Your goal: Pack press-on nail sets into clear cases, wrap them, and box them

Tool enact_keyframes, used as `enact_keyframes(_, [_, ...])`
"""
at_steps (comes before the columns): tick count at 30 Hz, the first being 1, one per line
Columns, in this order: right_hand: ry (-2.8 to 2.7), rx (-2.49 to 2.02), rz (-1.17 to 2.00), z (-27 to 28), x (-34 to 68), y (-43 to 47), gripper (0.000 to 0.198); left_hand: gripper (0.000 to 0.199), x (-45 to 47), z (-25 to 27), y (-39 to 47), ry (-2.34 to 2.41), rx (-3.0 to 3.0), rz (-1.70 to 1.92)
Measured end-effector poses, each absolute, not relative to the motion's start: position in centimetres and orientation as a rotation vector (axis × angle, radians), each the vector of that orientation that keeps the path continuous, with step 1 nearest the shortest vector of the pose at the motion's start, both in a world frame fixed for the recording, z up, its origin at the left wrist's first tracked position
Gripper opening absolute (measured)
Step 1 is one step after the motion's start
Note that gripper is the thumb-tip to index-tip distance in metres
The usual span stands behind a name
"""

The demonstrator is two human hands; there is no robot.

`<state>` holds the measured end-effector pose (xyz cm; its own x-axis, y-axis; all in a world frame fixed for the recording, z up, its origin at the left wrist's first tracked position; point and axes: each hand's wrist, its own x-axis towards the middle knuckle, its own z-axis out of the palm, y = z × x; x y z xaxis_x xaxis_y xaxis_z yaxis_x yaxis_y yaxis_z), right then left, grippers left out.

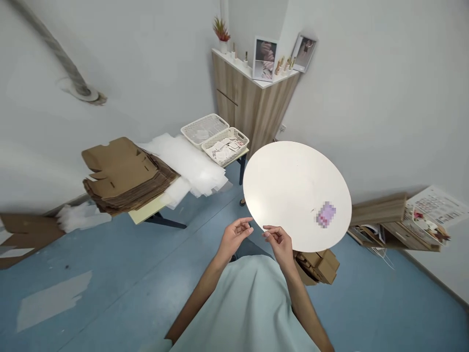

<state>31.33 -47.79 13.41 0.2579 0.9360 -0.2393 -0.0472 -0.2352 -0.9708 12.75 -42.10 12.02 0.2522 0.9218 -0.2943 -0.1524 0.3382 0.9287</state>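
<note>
My left hand (pixel 236 237) hovers just off the near-left edge of a round white table (pixel 286 181), palm turned inward, fingers loosely curved and apart from the thumb. Facing it across a small gap, my right hand (pixel 280 243) is at the table's near rim with its fingers bent and spread. I see nothing held in either hand. Whether the right fingertips touch the rim, I cannot tell. On the right part of the tabletop lies a pixelated purple and pink item (pixel 326 214), whose kind is hidden.
Left, a low table (pixel 146 210) bears stacked flat cardboard boxes (pixel 124 171), white foam sheets (pixel 186 161) and two white baskets (pixel 225 146). A wooden corner cabinet (pixel 242 98) stands behind. Cardboard boxes (pixel 322 268) sit below the round table. A shelf unit (pixel 395 225) is at right.
</note>
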Motion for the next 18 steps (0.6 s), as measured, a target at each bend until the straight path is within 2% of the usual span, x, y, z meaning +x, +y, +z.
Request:
enact_keyframes(5, [-0.917,-1.426,1.286,12.9,28.8,-40.7,0.035,0.046,9.3,13.2,-36.7,1.144,0.932,0.916])
enact_keyframes(12, [-0.898,-1.324,1.395,13.0,26.1,-30.3,0.031,0.057,5.1,14.5,-26.8,1.272,0.935,0.948])
enact_keyframes(18, [-0.824,-1.347,1.45,12.3,26.0,-24.9,0.03,0.043,4.0,13.8,-19.6,1.356,1.045,0.906])
